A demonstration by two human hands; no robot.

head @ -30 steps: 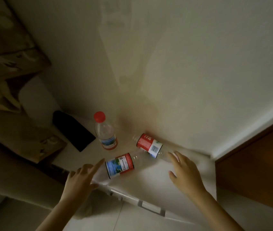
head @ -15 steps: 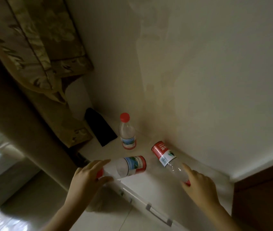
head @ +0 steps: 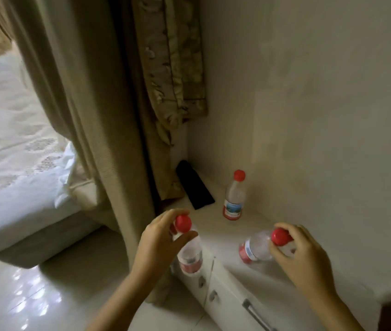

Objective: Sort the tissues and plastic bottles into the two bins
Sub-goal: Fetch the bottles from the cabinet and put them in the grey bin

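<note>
Each hand (head: 158, 242) (head: 302, 254) grips bottle (head: 189, 254) (head: 255, 248) — (red caps).

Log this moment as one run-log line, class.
left hand: holds bottle by neck | right hand: holds second bottle | third bottle: upright on cabinet

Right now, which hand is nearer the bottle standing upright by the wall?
Left, narrowly. The left hand, gripping its own bottle, is below-left of the standing bottle; the right hand, gripping another, sits farther off, below-right.
</note>
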